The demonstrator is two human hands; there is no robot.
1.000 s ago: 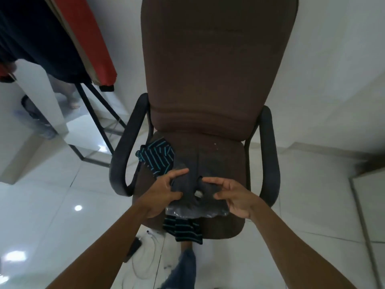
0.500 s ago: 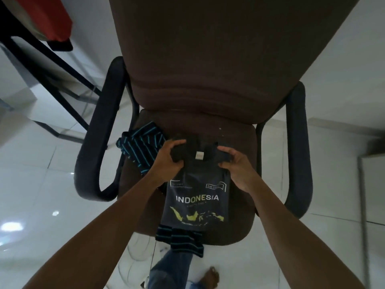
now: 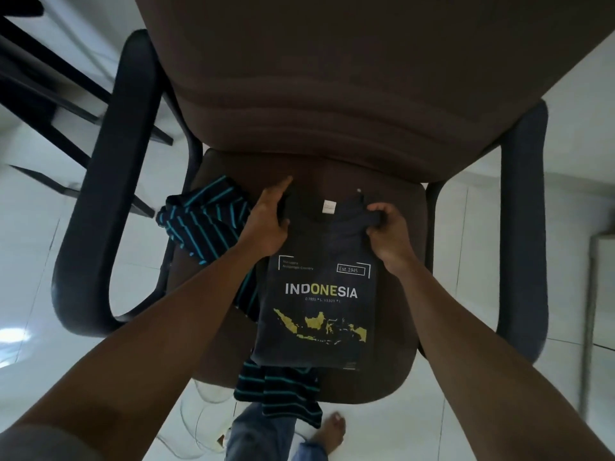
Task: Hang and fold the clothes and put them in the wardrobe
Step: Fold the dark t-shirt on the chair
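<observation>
Now, left hand [image 3: 266, 224]: gripping the T-shirt [image 3: 319, 314] at its shoulder, frame centre.
Right hand [image 3: 389, 231]: pinching the other shoulder, fingers curling.
T-shirt: lying over striped shirt [image 3: 206, 224], on brown chair [image 3: 392, 377].

T-shirt [image 3: 319, 327] flat on chair seat [image 3: 376, 384], collar end toward backrest [image 3: 332, 78]. Striped garment [image 3: 203, 224] beneath it, sticking out left and over the seat's front edge. Left hand [image 3: 266, 224] and right hand [image 3: 389, 231] grip the collar end, one each side. Bare foot [image 3: 331, 430] on floor before seat.
</observation>
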